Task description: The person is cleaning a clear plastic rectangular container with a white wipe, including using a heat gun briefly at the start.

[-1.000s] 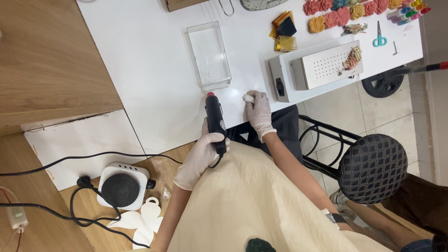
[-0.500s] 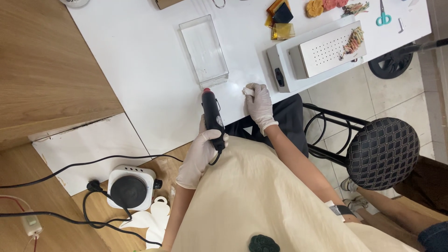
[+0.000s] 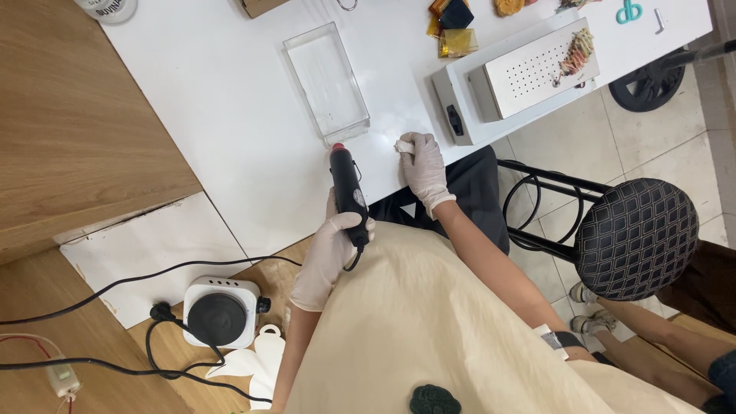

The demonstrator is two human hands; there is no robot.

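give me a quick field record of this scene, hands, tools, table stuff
left hand: gloved left hand grips a black handheld tool, red tip toward the table
right hand: gloved right hand pinches a small white piece at the table edge
table: white table
nearby on table: clear tray, perforated metal box
floor: hot plate with black cord, round stool

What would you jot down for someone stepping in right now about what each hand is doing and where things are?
Left hand, gloved, grips a black corded hand tool, red tip toward the clear rectangular tray.
Right hand, gloved, pinches a small white piece at the white table edge.
Tool tip and piece are apart; no contact yet.
A small hot plate sits on the floor, plugged in.
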